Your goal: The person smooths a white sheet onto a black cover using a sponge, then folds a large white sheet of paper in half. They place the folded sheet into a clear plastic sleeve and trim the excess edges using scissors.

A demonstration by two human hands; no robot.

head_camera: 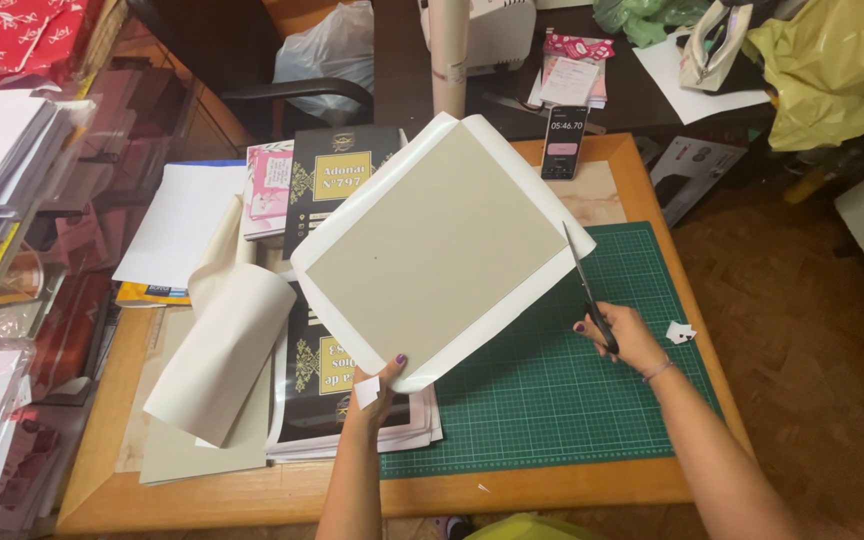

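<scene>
Grey board backed by a wider white sheet is held up tilted over the tabletop, pinched at its lower corner by the left hand, thumb on top. The right hand is closed around the handles of scissors, blades pointing away and touching the sheet's right corner, above a green cutting mat. A white roll lies left of the left hand. Beyond both hands a phone stands upright.
</scene>
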